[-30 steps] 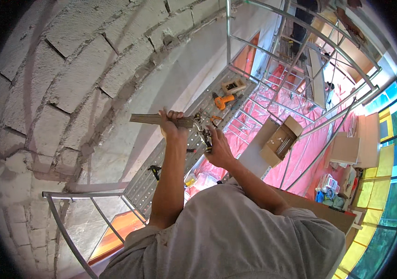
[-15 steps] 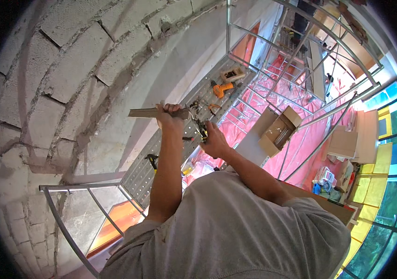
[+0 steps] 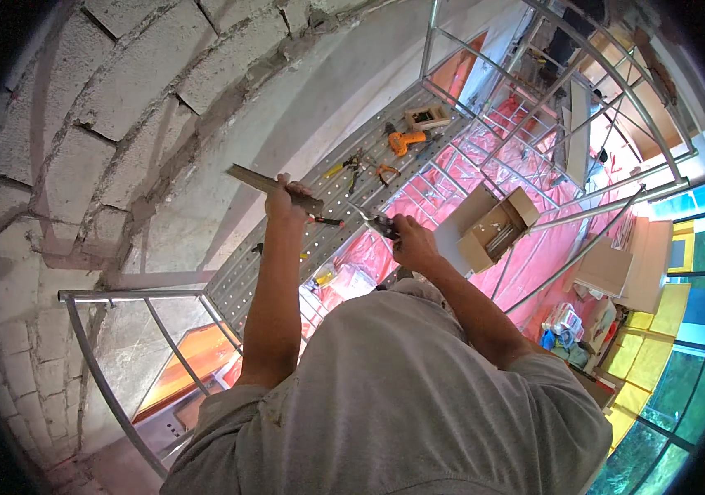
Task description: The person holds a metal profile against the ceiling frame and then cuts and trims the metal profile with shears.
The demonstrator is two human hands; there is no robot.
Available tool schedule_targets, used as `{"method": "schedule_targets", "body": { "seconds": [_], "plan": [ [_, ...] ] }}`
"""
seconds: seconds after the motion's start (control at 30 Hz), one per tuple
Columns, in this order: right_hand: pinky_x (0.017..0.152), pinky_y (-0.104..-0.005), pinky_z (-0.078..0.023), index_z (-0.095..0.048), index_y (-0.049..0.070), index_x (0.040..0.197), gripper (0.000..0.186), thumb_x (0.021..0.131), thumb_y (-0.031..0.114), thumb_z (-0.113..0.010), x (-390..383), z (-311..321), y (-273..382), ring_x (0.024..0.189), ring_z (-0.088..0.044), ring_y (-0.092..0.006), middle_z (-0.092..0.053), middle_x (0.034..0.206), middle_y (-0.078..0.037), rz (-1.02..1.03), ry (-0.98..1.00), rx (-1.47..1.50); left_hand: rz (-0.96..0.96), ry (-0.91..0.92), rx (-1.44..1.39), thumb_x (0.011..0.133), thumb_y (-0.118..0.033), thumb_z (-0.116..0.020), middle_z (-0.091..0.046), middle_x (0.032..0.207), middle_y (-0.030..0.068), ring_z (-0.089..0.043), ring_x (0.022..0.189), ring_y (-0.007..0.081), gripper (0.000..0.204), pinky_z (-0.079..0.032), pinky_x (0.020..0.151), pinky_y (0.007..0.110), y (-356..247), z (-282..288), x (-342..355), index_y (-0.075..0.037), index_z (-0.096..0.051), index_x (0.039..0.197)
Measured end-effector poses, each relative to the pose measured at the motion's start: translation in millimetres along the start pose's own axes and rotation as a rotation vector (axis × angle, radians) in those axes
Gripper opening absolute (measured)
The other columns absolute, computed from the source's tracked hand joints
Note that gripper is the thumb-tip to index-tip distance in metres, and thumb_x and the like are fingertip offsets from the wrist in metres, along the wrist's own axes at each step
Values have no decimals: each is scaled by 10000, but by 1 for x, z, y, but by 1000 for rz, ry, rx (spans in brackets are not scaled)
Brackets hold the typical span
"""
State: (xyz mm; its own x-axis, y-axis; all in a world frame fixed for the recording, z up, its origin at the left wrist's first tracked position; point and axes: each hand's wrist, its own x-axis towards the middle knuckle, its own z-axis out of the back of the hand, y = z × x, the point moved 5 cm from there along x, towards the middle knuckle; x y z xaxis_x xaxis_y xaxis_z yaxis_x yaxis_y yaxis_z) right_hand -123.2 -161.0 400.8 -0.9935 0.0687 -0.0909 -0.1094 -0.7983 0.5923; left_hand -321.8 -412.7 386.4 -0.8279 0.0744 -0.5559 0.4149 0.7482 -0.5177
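Near the middle of the frame, the left hand (image 3: 285,200) is gripping a long strip (image 3: 250,176); the right hand (image 3: 414,244) is holding a dark-handled tool (image 3: 381,225).

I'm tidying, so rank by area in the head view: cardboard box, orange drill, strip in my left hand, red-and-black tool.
Largest: cardboard box
Strip and orange drill: unsure; left hand partly covers strip
Smallest: red-and-black tool

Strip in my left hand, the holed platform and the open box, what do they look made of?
Strip: dull grey-brown, perhaps wood or coated metal; its straight edges and muted colour leave it open. Platform: probably metal, matte grey, judging by its regular rows of holes. Open box: most likely cardboard, plain matte brown, with thin folded flaps.
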Motion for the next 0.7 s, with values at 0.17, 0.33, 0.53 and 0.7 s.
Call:
{"method": "schedule_targets", "body": {
  "seconds": [0.17, 0.33, 0.53, 0.7],
  "plan": [
    [769, -502, -561, -551, 67, 1280, 521, 782, 66, -703, -19, 11, -8, 965, -673, -401, -639, 1042, -173, 115, -235, 109, -126, -122, 36, 1017, -247, -677, -486, 618, 19, -515, 504, 184, 225, -475, 497, 360, -3, -37, -48, -133, -511, 917],
    [832, -413, -599, -534, 0, 1369, 601, 782, -2, -664, -23, -11, 7, 947, -665, -243, -649, 1158, -107, -344, 354, 1475, -191, 51, 205, 1040, -524, -563, -521, 648, 44, -519, 473, 192, 467, -455, 451, 365, 0, -61, -78, -98, -613, 1225],
    [827, -375, -562, -637, -33, 1240, 451, 818, 104, -722, -54, -6, 9, 887, -684, -236, -691, 1038, -145, -380, 499, 1465, -147, 245, 240, 1015, -594, -543, -598, 667, 111, -537, 461, 236, 506, -421, 446, 373, -5, -73, -98, -88, -557, 1013],
    [939, -381, -546, -645, -28, 1237, 400, 904, 166, -756, -71, 5, 1, 1054, -700, -272, -706, 1155, -149, -571, 585, 1438, -347, 321, 467, 1044, -489, -557, -628, 693, 124, -571, 483, 220, 452, -449, 450, 348, -13, -88, -122, -60, -568, 1186]
  ]
}}
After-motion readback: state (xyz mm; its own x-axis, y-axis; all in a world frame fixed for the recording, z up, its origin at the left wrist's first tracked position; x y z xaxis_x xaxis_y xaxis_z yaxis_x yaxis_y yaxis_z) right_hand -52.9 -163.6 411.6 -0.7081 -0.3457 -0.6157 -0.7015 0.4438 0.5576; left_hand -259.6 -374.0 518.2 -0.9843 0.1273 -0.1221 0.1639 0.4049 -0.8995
